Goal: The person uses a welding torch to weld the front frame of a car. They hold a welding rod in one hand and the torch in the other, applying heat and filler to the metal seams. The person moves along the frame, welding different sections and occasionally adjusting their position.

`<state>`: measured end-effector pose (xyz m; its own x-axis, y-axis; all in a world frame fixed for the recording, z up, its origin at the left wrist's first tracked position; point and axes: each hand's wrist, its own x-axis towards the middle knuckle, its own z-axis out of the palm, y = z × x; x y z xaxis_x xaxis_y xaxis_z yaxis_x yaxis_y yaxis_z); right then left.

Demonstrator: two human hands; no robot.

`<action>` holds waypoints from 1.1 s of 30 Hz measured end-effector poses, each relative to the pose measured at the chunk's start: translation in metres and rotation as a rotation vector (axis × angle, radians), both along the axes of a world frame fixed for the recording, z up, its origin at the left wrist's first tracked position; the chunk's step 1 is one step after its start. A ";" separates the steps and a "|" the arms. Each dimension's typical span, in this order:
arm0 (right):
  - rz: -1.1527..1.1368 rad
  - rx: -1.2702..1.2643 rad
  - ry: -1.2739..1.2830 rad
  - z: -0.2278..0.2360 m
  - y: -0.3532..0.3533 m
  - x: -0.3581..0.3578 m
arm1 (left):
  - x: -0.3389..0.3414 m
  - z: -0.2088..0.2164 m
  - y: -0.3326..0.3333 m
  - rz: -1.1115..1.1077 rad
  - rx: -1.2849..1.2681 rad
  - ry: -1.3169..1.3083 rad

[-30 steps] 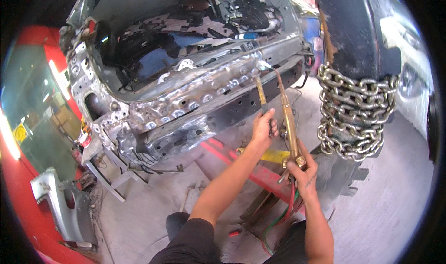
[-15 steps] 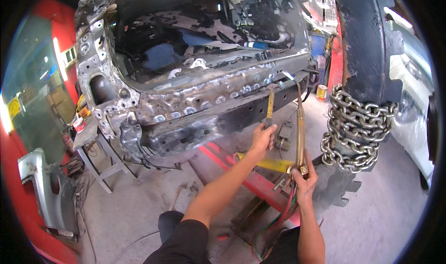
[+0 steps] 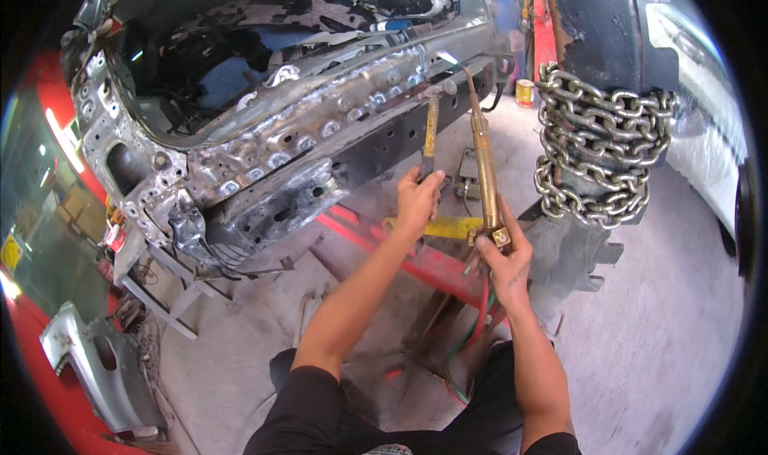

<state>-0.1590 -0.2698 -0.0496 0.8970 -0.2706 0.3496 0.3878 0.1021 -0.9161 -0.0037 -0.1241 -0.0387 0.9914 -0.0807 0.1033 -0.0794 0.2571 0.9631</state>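
My left hand is closed around the grip of a hammer with a yellow handle. Its head is up by the dark beam below the car's bare-metal sill. In my right hand is a brass gas torch, held near its valves with the nozzle up. The bent tip points at the sill near its far right end, where a bright glow shows at the metal. Red and green hoses hang from the torch. A row of round weld marks runs along the sill.
A heavy chain wraps a dark steel post on the right. A red beam and a yellow bar lie low behind my hands. At left are a grey stand and a silver fender. A small can sits on the floor.
My view has shifted, so the car, post and both hands appear farther left and higher. Both hands keep their holds on the hammer and torch, whose tip remains by the sill.
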 end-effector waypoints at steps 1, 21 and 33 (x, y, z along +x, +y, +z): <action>-0.006 0.000 -0.001 -0.001 -0.002 0.000 | -0.008 0.000 0.000 0.020 0.003 0.001; 0.065 -0.061 0.065 -0.007 -0.009 0.010 | -0.179 -0.298 0.176 0.223 0.793 0.229; -0.097 -0.022 -0.181 -0.016 0.012 0.008 | -0.200 -0.476 0.248 0.362 1.017 0.758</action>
<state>-0.1508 -0.2582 -0.0651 0.7890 -0.3429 0.5098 0.5537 0.0374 -0.8319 -0.2033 0.1236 -0.5151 0.7581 0.4883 -0.4322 0.6508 -0.5246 0.5488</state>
